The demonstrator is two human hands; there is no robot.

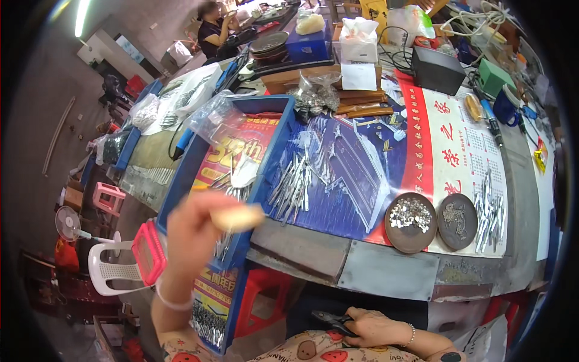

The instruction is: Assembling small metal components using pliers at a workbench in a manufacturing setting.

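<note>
Workbench (301,246) ahead, the left grip (196,224) clamps a rightward-jutting tan piece (239,219), the right grip (373,327) dark pliers (333,321).

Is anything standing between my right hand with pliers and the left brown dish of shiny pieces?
Yes: the grey bench edge lies between the right hand, low by the lap with pliers, and that brown dish. Nothing else visible stands there.
</note>
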